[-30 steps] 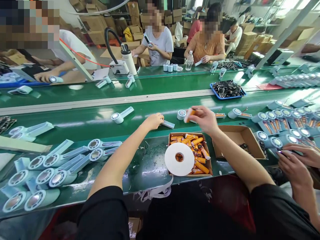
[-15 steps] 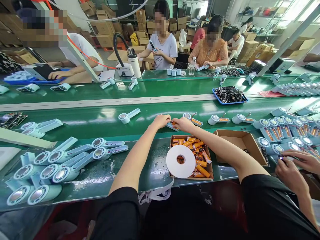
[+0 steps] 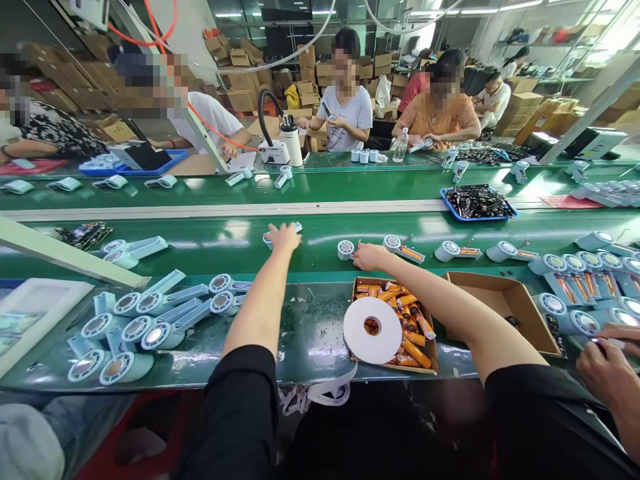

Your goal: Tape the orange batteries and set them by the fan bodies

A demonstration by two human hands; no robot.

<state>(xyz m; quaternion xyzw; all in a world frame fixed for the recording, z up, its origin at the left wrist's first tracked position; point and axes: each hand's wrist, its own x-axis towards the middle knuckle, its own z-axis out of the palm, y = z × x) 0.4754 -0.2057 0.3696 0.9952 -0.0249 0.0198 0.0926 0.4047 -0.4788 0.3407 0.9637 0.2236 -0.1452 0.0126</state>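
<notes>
My left hand [image 3: 284,237] reaches over a light-blue handheld fan body [image 3: 299,227] on the green belt, fingers spread above it and partly hiding it. My right hand [image 3: 370,257] has its fingers closed at the handle end of another light-blue fan body [image 3: 345,250]; that handle is hidden behind the hand. Just beyond it lies a fan body with an orange battery [image 3: 411,253] in its handle and thin wires sticking up. Below my right forearm, a cardboard box [image 3: 434,365] holds loose orange batteries [image 3: 416,353], with a white tape roll [image 3: 357,340] on top.
Several fan bodies [image 3: 127,367] are piled on the left ledge, and more with batteries [image 3: 555,267] sit at right. An open cardboard box [image 3: 500,293] stands beside a co-worker's hands [image 3: 607,373]. A blue tray [image 3: 477,219] of black parts lies across the belt; people sit opposite.
My left hand has left my right hand and moved left to the other fan body. The right hand stays low at its fan body, whose round head now shows. The view has shifted.
</notes>
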